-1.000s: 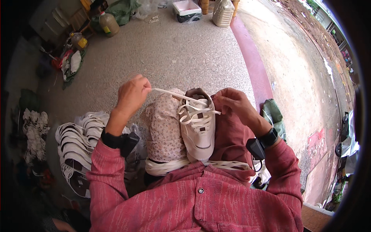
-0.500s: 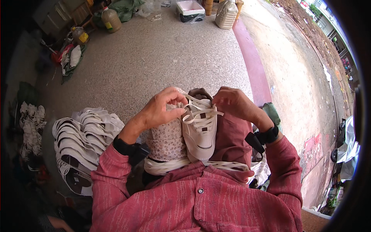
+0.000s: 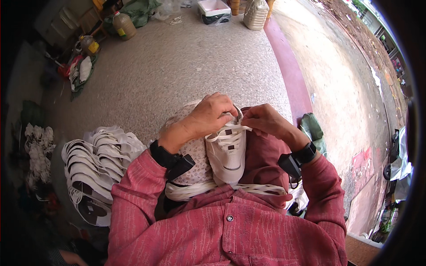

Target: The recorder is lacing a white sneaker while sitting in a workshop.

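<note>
A white sneaker upper [image 3: 227, 162] with small dark patches lies between my thighs, its toe toward my body. A flat cream shoelace [image 3: 237, 128] runs across its eyelets. Over the far, collar end bends my left hand [image 3: 208, 116], fingers curled and closed in a pinch at the lacing; what lies between its tips is partly hidden. My right hand [image 3: 267, 122] is closed at the upper's right edge, thumb and finger pinching the lace. More loose cream laces [image 3: 188, 191] lie across my lap, close to my shirt.
Stacked white shoe uppers [image 3: 88, 173] stand to my left, beside a bundle of white pieces [image 3: 39, 148]. Far off are a jug [image 3: 124, 25], a white foam box [image 3: 214, 9] and a plastic container [image 3: 256, 14]. A green bag [image 3: 312, 128] sits by my right wrist.
My left hand has moved right and away from me, from the upper's left side to over its collar end. My right hand has shifted slightly nearer to me, and the lace loops lie lower.
</note>
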